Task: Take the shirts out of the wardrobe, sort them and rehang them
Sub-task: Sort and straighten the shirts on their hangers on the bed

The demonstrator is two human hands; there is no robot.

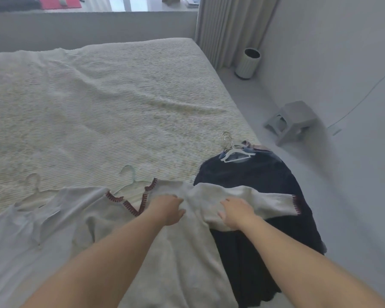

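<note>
Across most of the view lies the bed (111, 103), covered by a cream ribbed spread, its near right corner meeting the pale floor (320, 174). Three garments lie along the near edge of the bed. At the right corner, a dark navy garment (265, 196) lies on a white hanger (236, 153), its lower part hanging off the bed edge; several metal hooks are bunched at its neck, and coloured fabric showing there suggests other items beneath — how many cannot be told. At centre, a cream knit sweater (182, 241) with red-stitched V-neck trim lies flat on a pale blue hanger (129, 178), its right-side sleeve spread over the navy garment. At the left, a white shirt (31, 230) lies on a translucent hanger (33, 185), partly overlapped by the sweater's edge. Both bare forearms reach in from the bottom. The left hand (169, 210) rests at the sweater's shoulder, fingers curled and gathering a fold of knit. The right hand (236, 213) lies palm-down on the sleeve, fingers extended and pressing flat — no grasp evident. Beyond the bed, a grey stool (293, 121) stands by the wall, a white ribbed bin (248, 63) near the curtain (227, 30).
</note>
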